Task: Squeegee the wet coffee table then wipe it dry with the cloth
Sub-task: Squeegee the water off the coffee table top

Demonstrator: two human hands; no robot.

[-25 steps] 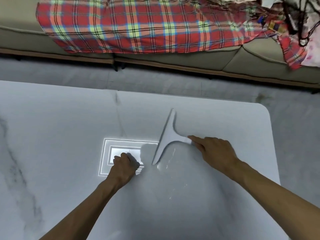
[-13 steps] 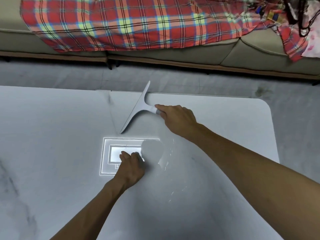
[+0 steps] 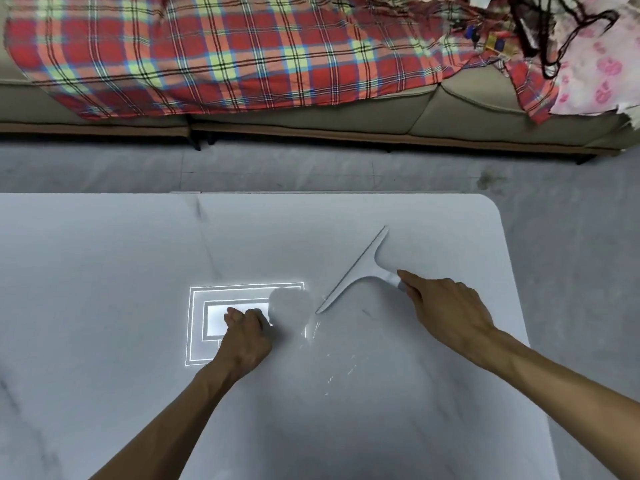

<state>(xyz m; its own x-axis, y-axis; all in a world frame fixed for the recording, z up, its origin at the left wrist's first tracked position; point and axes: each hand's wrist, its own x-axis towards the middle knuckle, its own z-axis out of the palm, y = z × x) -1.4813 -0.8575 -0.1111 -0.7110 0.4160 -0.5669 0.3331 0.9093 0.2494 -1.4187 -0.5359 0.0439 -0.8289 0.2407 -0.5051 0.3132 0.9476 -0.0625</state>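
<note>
The white squeegee (image 3: 360, 271) stood with its blade slanted across the right half of the tabletop (image 3: 104, 254), nearer the far edge. The right hand (image 3: 446, 306) gripped its handle, fingers (image 3: 407, 277) curled round it. Water streaks (image 3: 341, 370) glinted toward the near edge. The left hand (image 3: 246, 336) rested mid-tabletop, its fingers (image 3: 239, 315) curled into a fist.

Both bare forearms reach forward. The left hand (image 3: 247, 336) lies curled in a fist, apparently empty. The right hand (image 3: 446, 308) grips the squeegee (image 3: 358, 271) handle, forefinger extended.
</note>
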